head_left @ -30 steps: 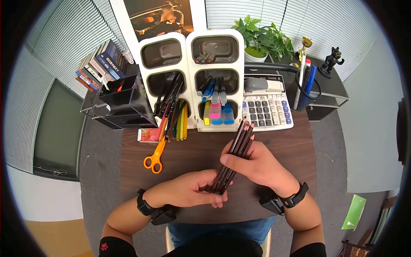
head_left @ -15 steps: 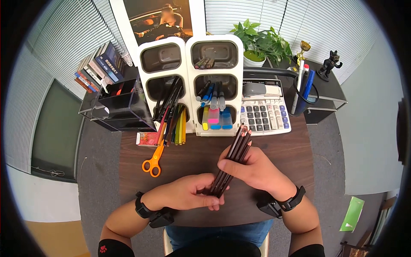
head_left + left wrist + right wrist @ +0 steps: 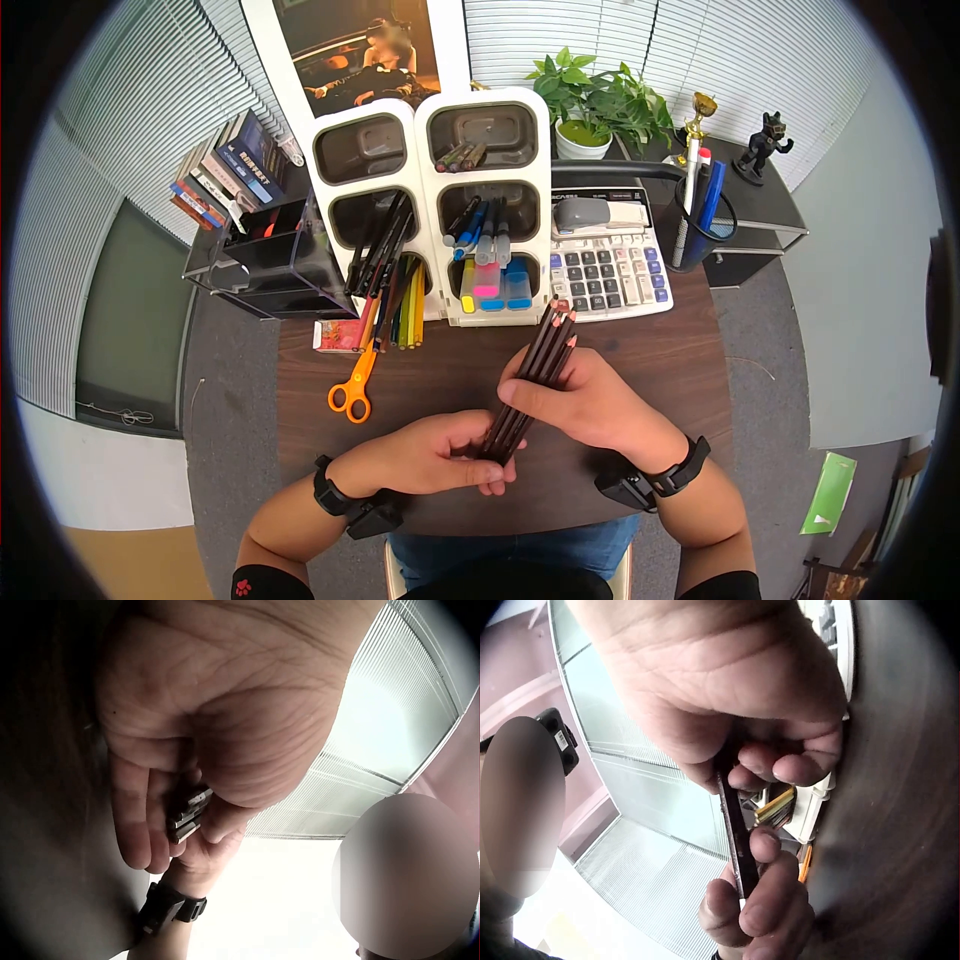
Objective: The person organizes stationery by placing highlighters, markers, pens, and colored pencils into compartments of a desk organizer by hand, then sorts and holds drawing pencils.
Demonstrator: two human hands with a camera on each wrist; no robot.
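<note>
A bundle of several dark brown pencils (image 3: 546, 348) slants over the near part of the desk, pale sharpened tips pointing up toward the organizer. My right hand (image 3: 585, 402) grips it around the middle, thumb lying across the front. At the lower end my left hand (image 3: 425, 455) holds the pencils between thumb and fingers. The flat pencil ends (image 3: 191, 814) show between that thumb and the fingers in the left wrist view. Seen from the right wrist, the dark shafts (image 3: 736, 844) run from one hand to the other.
Behind the hands stands a white organizer (image 3: 420, 240) holding black pens, markers, highlighters (image 3: 487, 280) and coloured pencils (image 3: 412, 315). Orange scissors (image 3: 352, 388) and a small red-and-white box (image 3: 336, 335) lie at left. A calculator (image 3: 610, 275), mesh pen cup (image 3: 705, 235) and potted plant (image 3: 585, 135) are at right.
The head view has shifted slightly, so the desk items appear a little lower and farther left. Both hands keep hold of the pencils in nearly the same pose.
</note>
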